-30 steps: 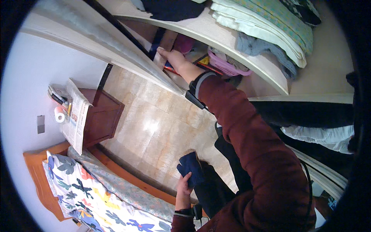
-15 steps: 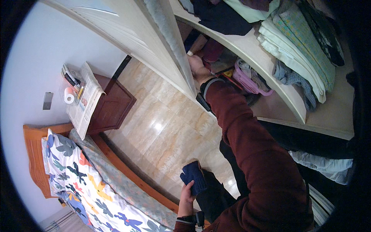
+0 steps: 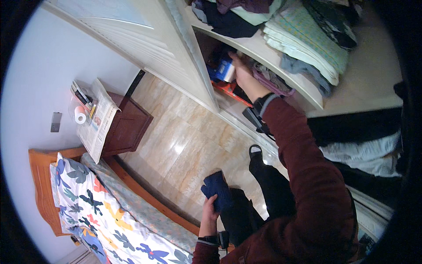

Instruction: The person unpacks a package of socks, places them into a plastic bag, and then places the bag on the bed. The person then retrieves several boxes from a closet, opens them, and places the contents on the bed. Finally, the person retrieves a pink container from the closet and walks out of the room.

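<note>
We see the right hand [image 3: 241, 70] reach in under a cream shelf [image 3: 303, 72], where shadow makes much of the space around it hard to read. Just to its left, touching it, is a blue-and-white box [image 3: 226, 69]; most of the fingers are hidden behind this box, so we cannot tell whether they grip it or only rest against it. An orange-red edge [image 3: 233, 93] shows below the hand, its object too covered to name, and a pink basket [image 3: 288, 91] to the right is partly hidden by shelf and forearm. Well apart, the left hand [image 3: 210, 210] is closed around the near end of a dark blue knitted mitten [image 3: 216, 187], thumb on top, its other fingers mostly out of sight. The mitten lies just beyond that hand, beside a dark trouser leg [image 3: 238, 215]; its long axis runs away from the body, far end pointing forward and slightly left. The box's long axis slants along the right hand, one end deeper in the dark compartment.
</note>
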The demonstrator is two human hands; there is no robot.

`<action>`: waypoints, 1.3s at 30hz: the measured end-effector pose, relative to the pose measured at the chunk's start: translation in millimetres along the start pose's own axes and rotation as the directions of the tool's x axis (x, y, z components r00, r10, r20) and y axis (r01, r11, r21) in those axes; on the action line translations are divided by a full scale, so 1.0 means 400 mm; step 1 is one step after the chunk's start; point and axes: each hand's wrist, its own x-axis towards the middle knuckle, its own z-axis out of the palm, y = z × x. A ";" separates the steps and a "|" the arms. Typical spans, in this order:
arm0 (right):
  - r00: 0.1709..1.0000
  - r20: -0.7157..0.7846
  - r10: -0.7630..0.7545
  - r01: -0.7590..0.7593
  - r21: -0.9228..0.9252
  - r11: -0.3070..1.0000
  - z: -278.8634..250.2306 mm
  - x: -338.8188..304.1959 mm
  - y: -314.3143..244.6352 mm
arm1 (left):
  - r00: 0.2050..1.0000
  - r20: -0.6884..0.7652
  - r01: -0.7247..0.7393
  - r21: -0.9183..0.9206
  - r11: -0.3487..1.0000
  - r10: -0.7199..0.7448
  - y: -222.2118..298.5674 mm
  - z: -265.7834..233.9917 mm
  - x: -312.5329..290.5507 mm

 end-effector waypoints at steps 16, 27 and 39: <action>0.215 0.829 0.517 -0.925 0.003 0.381 -0.192 -0.903 -0.354 | 0.552 0.433 -0.768 0.597 0.232 0.713 0.255 -0.109 -0.421; -0.063 0.905 0.421 -0.232 -0.424 0.876 -0.111 -1.263 -0.488 | 0.692 0.190 -0.722 0.198 0.663 0.697 -0.005 -0.106 -0.713; -0.231 0.875 0.425 -0.342 -0.482 0.807 -0.259 -1.397 -0.537 | 0.717 0.029 -0.697 -0.004 0.717 0.697 -0.252 -0.187 -0.892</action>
